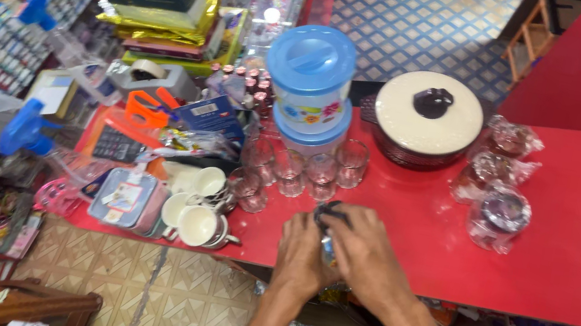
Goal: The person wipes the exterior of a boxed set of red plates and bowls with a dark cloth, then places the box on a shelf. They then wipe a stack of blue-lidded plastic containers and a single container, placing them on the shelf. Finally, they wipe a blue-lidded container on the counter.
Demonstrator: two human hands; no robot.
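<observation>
My left hand (300, 251) and my right hand (364, 252) are clasped together at the front edge of the red counter (576, 261). Between them sits a small clear glass (328, 248) with a dark cloth (330, 213) bunched over its top. The right hand covers the cloth and glass from the right; the left hand cups the glass from the left. A gold bracelet circles my right wrist. Just beyond the hands stands a row of several clear drinking glasses (305, 170).
Two stacked blue-lidded plastic containers (309, 87) and a round cream-lidded pot (426, 119) stand behind. Plastic-wrapped glassware (500, 184) lies to the right. White cups (197, 206), a calculator, orange scissors and boxes crowd the counter's left end. Shelves of small goods line the left wall.
</observation>
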